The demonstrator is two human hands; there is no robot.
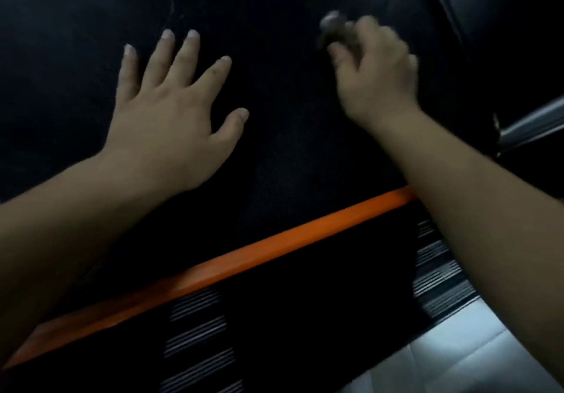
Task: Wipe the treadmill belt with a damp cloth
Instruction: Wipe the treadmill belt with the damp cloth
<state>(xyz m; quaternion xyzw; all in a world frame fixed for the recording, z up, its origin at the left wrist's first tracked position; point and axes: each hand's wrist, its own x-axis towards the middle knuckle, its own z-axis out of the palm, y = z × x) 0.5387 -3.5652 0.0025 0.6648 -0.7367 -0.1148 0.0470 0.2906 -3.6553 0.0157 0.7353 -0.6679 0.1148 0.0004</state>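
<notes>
Pale floor tiles (457, 356) are showing at the near right corner, and just beyond them the treadmill's black side rail (290, 316) with its ribbed grip patches is running from lower left to upper right, edged by an orange stripe (274, 240). Both forearms are reaching across that stripe onto the dark belt (274, 148), whose long axis is lying parallel to it. The left hand (164, 118) is resting open and flat on the belt, fingers spread, apparently bracing. The right hand (375, 72), farther out and to the right, is curling around a small greyish cloth (332, 26) bunched at its fingertips; motion blur is hiding whether the cloth is touching the belt. Since the cloth is sitting in the right hand near the belt's far side, the next stroke is likely running along the belt's length or back toward the stripe. A metal bar (531, 124) is crossing the right edge.
</notes>
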